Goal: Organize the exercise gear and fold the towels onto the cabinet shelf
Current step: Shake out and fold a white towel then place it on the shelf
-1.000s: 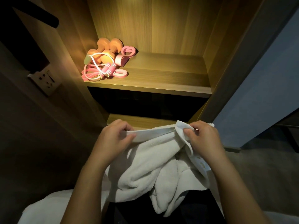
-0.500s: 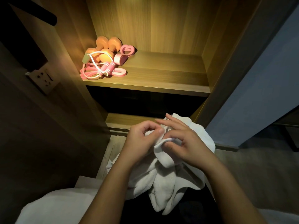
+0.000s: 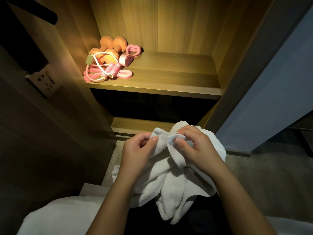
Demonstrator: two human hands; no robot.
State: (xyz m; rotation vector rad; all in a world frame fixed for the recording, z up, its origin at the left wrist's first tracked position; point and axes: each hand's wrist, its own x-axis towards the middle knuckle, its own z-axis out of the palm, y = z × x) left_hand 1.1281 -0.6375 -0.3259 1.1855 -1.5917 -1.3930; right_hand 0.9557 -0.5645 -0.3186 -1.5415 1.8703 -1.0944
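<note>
A white towel [image 3: 171, 187] hangs bunched in front of me, below the lit cabinet shelf [image 3: 169, 85]. My left hand [image 3: 137, 153] pinches one top corner of it between thumb and fingers. My right hand [image 3: 198, 148] pinches another fold of the edge right beside it, the two hands nearly touching. On the shelf's left end lie orange dumbbells [image 3: 108, 50], a pink jump rope [image 3: 108, 72], a pink heart-shaped grip ring [image 3: 133, 50] and a pink band [image 3: 125, 75].
The shelf's middle and right side hold nothing. A lower shelf edge [image 3: 138, 124] sits just behind the hands. A wall socket [image 3: 44, 80] is on the dark panel at left. More white cloth [image 3: 59, 216] lies at the bottom left.
My hands came together from holding the towel edge stretched apart, bunching the top edge between them. The view shifted slightly downward.
</note>
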